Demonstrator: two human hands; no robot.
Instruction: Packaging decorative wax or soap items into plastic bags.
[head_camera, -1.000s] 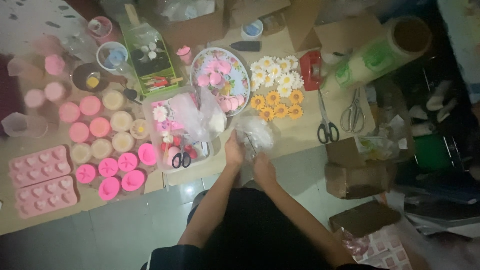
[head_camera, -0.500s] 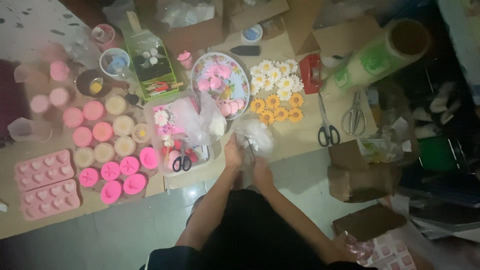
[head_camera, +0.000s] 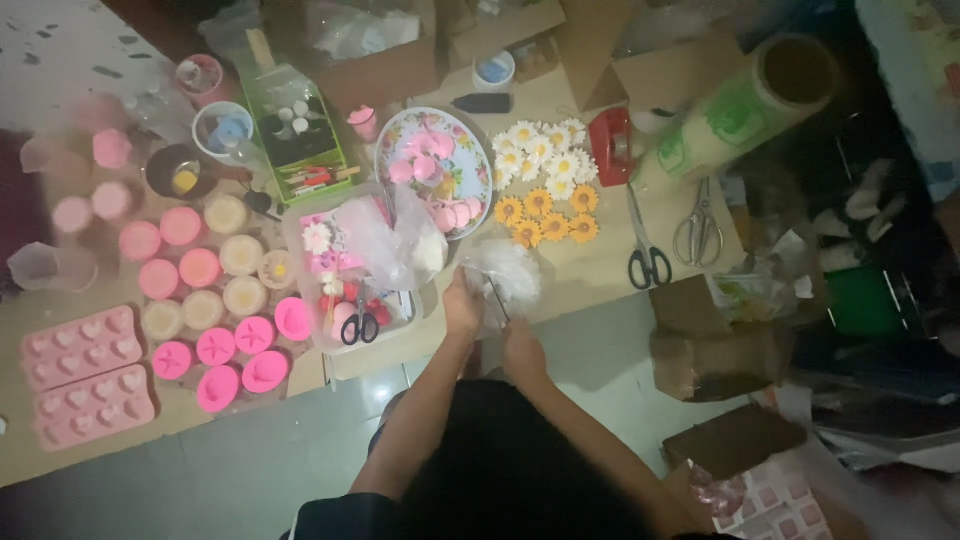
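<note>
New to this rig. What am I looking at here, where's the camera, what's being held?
No machine here: a person works with bare hands, and the single camera sits on their head, looking down. The left hand and right hand together hold a small clear plastic bag with something white inside. Below them is a cardboard-covered surface with pink heart moulds, round pink and cream pieces, a flowered plate of pink pieces, white and yellow daisy shapes, black-handled scissors, metal scissors and a big roll of film.
</note>
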